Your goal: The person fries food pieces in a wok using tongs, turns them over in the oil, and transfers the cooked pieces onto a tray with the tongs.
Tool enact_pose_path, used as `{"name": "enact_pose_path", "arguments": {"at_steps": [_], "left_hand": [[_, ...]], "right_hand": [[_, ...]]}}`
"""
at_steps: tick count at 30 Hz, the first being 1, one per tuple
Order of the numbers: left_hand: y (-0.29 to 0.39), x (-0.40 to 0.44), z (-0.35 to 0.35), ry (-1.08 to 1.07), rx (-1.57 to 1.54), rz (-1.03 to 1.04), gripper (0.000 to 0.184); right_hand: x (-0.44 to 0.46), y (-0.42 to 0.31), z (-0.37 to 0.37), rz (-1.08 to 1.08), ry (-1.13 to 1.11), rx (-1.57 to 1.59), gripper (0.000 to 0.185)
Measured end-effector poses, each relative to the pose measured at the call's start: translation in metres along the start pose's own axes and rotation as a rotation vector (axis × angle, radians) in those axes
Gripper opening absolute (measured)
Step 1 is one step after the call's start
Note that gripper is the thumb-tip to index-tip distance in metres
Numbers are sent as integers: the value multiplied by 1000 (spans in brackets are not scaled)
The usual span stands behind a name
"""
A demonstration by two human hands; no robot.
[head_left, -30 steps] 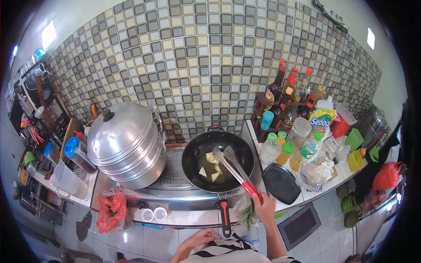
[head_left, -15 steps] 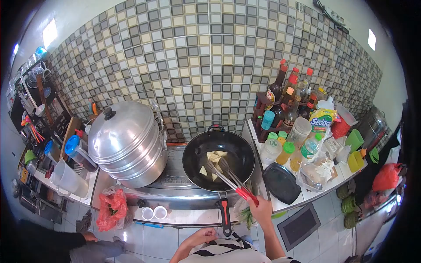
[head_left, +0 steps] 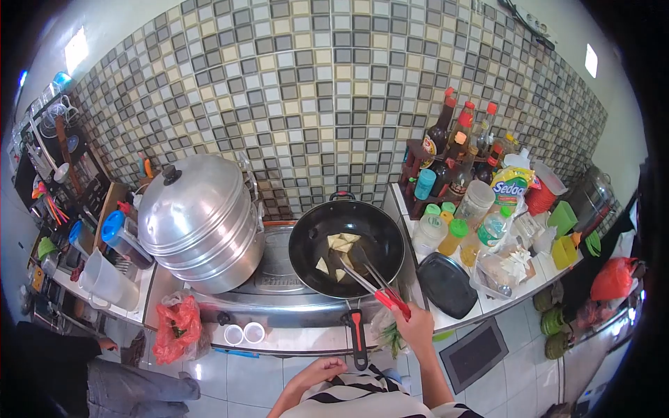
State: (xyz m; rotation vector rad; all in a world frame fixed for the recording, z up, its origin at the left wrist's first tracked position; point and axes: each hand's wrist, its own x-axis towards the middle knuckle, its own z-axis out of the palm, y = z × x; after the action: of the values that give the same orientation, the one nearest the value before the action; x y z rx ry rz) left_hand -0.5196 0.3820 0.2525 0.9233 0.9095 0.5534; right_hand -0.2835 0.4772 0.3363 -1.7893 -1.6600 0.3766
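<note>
My right hand [head_left: 416,326] is wrapped round the red handles of a pair of metal tongs [head_left: 392,301]. The tongs reach over the near right side of a black wok [head_left: 310,240], with their arms apart and their tips low inside it. Several pale triangular pieces of food [head_left: 341,242] lie in the wok, most bunched in the middle and a couple nearer the front. My left hand [head_left: 320,371], fingers curled in, stays by my waist, left of the wok's black and red handle [head_left: 358,338]. Nothing shows in it.
A large lidded aluminium steamer [head_left: 198,223] stands on the stove left of the wok. Two white cups [head_left: 244,334] and a red plastic bag [head_left: 178,327] are at the front edge. Bottles [head_left: 456,150], jars and a black tray [head_left: 448,288] crowd the right counter. A person [head_left: 52,369] stands lower left.
The tong tips have shifted slightly right, away from the bunched pieces, and their arms look wider apart. The person at the lower left has come further into view. My left hand has barely moved.
</note>
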Motion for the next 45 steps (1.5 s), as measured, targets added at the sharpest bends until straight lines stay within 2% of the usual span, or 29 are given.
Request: {"name": "enact_pose_path", "arguments": {"at_steps": [2, 8, 15, 18, 20, 27, 38, 45], "left_hand": [[2, 0, 1, 2, 7, 7, 14], [5, -2, -1, -32, 6, 3, 18], [-1, -4, -4, -13, -24, 21, 19], [-1, -5, -5, 2, -10, 18, 19], [-5, -5, -7, -9, -34, 47, 19], [1, -6, -6, -10, 4, 14, 20], [-2, -1, -7, -15, -3, 29, 19], [2, -5, -5, 11, -9, 18, 22]], "right_hand": [[4, -7, -2, -126, 39, -110, 36], [13, -15, 7, -280, -11, -267, 35], [15, -17, 29, -367, -14, -321, 36], [15, -19, 32, -274, -85, -354, 36], [16, -11, 38, -294, 6, -372, 37], [20, -9, 35, -214, 70, -431, 36], [19, -15, 37, 3, -141, -202, 46], [23, -22, 54, 15, -129, -290, 46]]}}
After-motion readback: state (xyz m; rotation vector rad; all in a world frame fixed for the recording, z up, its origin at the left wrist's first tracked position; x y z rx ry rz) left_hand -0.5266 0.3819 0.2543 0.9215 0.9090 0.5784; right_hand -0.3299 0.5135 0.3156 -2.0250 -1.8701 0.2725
